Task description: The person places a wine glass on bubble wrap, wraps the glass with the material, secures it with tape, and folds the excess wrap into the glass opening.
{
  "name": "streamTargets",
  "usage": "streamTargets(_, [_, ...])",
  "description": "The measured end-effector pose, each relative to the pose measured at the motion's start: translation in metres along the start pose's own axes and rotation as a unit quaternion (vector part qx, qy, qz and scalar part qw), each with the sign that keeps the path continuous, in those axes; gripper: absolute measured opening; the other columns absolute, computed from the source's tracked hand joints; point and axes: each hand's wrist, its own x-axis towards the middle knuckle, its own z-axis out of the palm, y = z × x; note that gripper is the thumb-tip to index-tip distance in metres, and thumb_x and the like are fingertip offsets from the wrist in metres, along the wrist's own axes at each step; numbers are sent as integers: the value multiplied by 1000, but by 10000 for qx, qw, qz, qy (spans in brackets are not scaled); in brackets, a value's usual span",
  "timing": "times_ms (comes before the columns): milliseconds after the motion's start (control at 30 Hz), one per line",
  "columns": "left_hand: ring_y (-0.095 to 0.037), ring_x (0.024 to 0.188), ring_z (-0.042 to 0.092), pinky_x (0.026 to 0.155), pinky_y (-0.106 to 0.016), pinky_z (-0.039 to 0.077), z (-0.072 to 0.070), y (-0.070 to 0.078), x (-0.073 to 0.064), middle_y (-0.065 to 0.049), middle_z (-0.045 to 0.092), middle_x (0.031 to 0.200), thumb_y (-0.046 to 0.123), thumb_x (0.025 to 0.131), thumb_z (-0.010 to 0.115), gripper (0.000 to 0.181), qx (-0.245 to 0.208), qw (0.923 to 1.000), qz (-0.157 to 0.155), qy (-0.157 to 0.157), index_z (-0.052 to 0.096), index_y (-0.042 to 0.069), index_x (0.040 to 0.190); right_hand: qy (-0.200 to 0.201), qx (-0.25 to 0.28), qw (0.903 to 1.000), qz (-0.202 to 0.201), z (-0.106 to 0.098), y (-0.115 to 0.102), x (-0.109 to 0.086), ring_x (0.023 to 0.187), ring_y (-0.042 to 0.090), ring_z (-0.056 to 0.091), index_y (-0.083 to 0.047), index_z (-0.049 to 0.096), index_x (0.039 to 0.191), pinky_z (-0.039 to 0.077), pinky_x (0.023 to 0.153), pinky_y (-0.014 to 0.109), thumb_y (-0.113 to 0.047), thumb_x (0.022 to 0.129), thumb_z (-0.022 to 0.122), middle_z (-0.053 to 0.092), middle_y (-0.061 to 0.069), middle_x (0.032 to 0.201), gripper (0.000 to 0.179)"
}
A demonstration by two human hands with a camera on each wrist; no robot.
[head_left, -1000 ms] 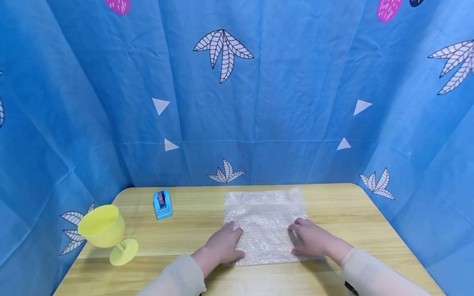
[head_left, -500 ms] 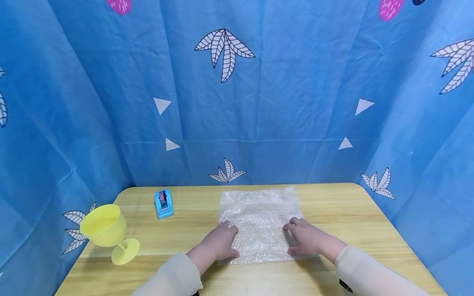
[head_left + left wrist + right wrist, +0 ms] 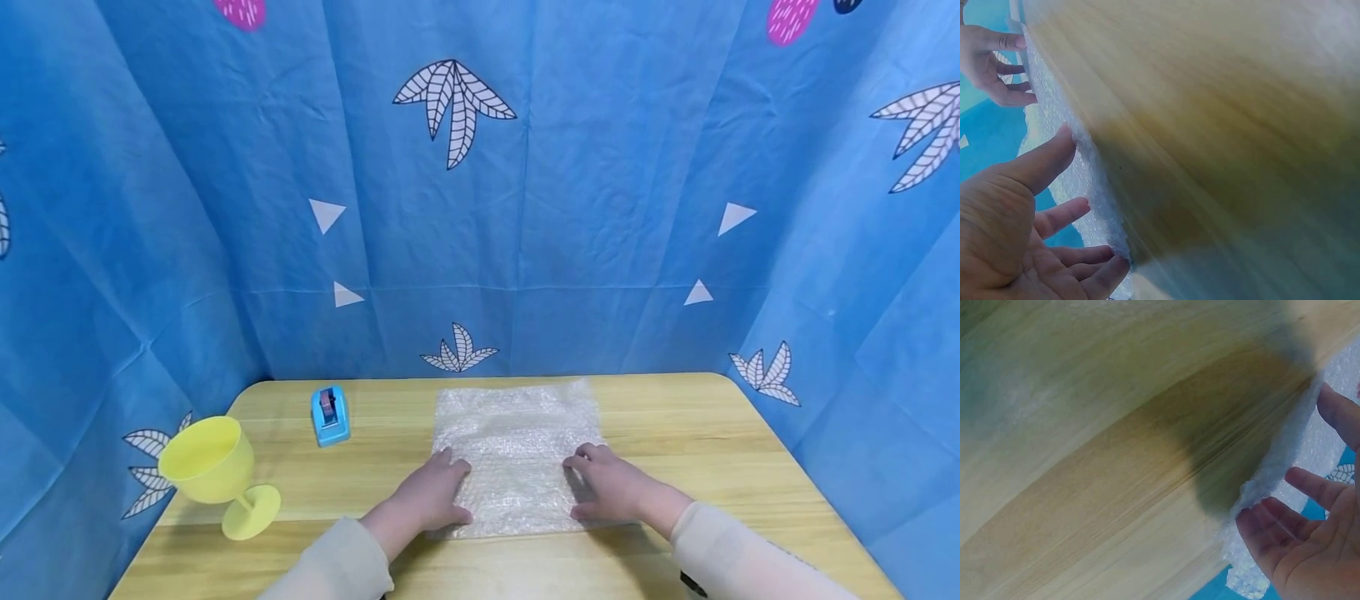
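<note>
A sheet of bubble wrap [image 3: 516, 454] lies flat on the wooden table [image 3: 697, 454], a little right of the middle of the tabletop, its far edge close to the table's 12 o'clock side and its near edge just short of the person's wrists. The left hand [image 3: 431, 498] rests on the sheet's corner at 7 o'clock, palm down with the fingers straight and spread, pressing rather than gripping; the left wrist view shows those fingers [image 3: 1054, 219] laid flat along the wrap's edge. The right hand [image 3: 609, 487] presses the 5 o'clock side in the same way, fingers relaxed and loose, nothing pinched; in the right wrist view its fingertips [image 3: 1310, 484] touch the crinkled border of the wrap [image 3: 1272, 469]. Judging by how things lie, the sheet is spread and smoothed but nothing stands on it yet, so any wrapping looks barely begun: the laying-out seems done, the rest is left. Out at 9 o'clock from the sheet, well apart from it, a small blue tape dispenser [image 3: 329, 415] stands untouched near the table's far edge. Further toward 8 o'clock, at the table's left rim, a yellow plastic goblet [image 3: 216, 472] leans tilted on its foot. Blue patterned cloth [image 3: 525, 208] hangs round the table on three sides.
</note>
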Motion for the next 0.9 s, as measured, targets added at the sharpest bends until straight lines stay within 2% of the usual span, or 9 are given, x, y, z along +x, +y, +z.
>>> streamTargets(133, [-49,139,35,112,-57,35,-2,-1,-3,-33,40,148,34,77,86,69,-104,9999,-47,-15,58,3,132,15,7,10000,-31,0,-2,1,109,33,56,0,59,131,53,94,50,-40,77,85,55,13,121,72])
streamTargets(333, [-49,141,33,113,-57,34,-3,-3,-3,-33,39,149,34,78,85,69,-164,9998,-110,-51,58,2,133,28,46,10000,-40,1,-1,2,113,35,56,0,59,133,43,106,56,-39,78,84,56,15,124,72])
streamTargets(433, [-48,141,32,113,-57,34,-2,-4,-4,-33,37,150,34,78,85,69,-173,9997,-137,-62,58,2,133,3,87,10000,-16,1,0,2,115,36,55,-1,59,133,45,105,55,-38,79,83,56,17,127,71])
streamTargets(567, [-45,141,33,112,-55,37,-1,-4,-4,-28,39,151,37,79,84,70,36,10000,-53,-56,59,1,134,66,123,9999,-16,-1,0,1,112,34,57,-3,60,130,52,96,51,-36,78,84,56,17,127,67])
streamTargets(667, [-40,141,35,112,-50,38,-1,-4,-4,-22,42,151,40,81,82,71,277,9996,21,-87,59,1,135,113,195,9997,-50,-2,1,2,114,34,55,-4,61,129,52,96,52,-35,77,85,54,17,128,66])
streamTargets(900, [-38,136,42,110,-48,42,-3,-5,-4,-19,48,147,42,80,83,70,520,9986,57,-88,59,2,134,-151,449,9988,-110,-4,1,4,133,50,40,-4,54,139,37,108,64,-33,79,83,42,28,147,73])
